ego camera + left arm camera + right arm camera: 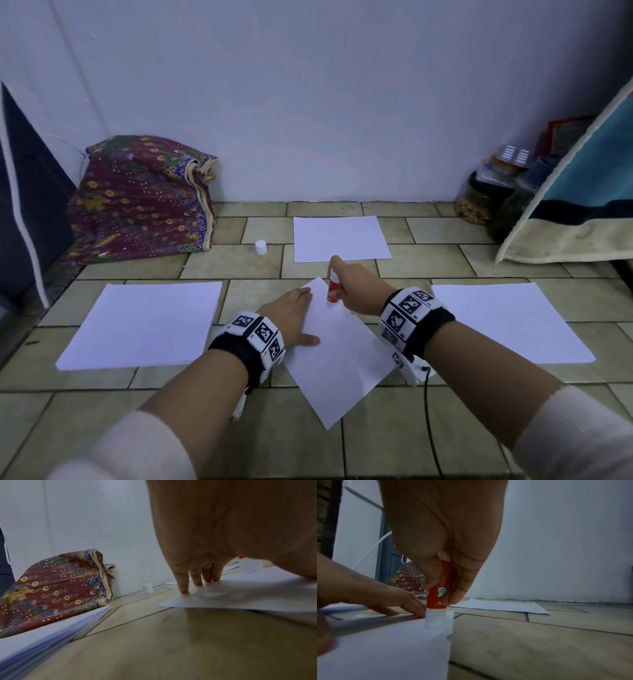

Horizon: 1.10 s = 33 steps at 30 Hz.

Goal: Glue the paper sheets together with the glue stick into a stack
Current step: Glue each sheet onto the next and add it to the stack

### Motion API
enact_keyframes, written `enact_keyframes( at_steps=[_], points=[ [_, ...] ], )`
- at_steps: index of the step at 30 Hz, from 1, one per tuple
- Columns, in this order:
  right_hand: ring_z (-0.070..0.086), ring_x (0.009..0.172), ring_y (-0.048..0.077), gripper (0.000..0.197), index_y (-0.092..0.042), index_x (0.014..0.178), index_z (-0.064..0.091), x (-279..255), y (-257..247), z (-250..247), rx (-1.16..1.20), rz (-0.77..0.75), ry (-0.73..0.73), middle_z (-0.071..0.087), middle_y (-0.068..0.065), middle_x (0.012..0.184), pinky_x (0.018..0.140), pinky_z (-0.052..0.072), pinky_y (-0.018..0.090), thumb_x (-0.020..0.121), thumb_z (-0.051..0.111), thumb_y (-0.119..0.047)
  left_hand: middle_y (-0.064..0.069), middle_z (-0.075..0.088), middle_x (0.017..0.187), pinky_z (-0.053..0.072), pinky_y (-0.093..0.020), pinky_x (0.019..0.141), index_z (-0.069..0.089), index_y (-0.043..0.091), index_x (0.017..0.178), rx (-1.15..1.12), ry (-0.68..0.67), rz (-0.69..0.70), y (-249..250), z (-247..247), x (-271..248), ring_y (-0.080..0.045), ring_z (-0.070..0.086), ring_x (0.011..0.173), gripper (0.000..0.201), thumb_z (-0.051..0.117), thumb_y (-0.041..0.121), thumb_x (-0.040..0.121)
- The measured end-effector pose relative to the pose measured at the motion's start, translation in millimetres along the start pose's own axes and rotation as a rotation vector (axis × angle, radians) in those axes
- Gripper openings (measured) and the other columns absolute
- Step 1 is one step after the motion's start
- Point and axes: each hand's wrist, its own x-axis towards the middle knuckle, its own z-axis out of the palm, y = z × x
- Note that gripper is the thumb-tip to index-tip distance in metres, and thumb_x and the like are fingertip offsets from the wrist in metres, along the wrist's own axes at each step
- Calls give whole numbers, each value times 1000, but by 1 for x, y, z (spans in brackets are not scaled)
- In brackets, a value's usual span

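A white paper sheet lies skewed on the tiled floor in front of me. My left hand rests flat on its left edge, fingers straight and pressing down. My right hand grips an orange glue stick upright, its white tip down on the sheet near the far corner. A stack of paper lies to the left, one sheet to the right, another sheet farther ahead. The white cap stands on the floor.
A folded patterned cloth sits against the wall at the left. Jars and a blue and cream cushion stand at the right. A dark panel is at the far left. A cable trails from my right wrist.
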Motion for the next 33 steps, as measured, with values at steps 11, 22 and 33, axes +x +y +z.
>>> enact_keyframes(
  at_steps=[11, 22, 33],
  points=[
    [65, 85, 16, 16, -3, 102, 42, -64, 36, -13, -3, -125, -149, 69, 7, 98, 72, 52, 25, 91, 55, -4, 2, 2, 161, 30, -36, 113, 9, 9, 153, 57, -28, 28, -3, -1, 1, -14, 9, 147, 93, 57, 55, 88],
    [66, 84, 25, 22, -16, 94, 46, -85, 64, -27, 42, -68, -292, 68, 10, 96, 73, 56, 37, 87, 66, -11, 3, 15, 160, 22, -33, 116, 21, 17, 152, 41, -79, 22, -10, -17, 5, -16, 18, 145, 53, 37, 14, 102],
    [72, 81, 30, 23, -5, 70, 49, -70, 89, -37, 1505, 198, 308, 65, 26, 90, 69, 59, 26, 78, 70, -3, 0, 29, 140, 32, -33, 104, 32, 21, 142, 85, 52, 25, -31, -1, -14, -17, 27, 132, 69, 58, 54, 87]
  ],
)
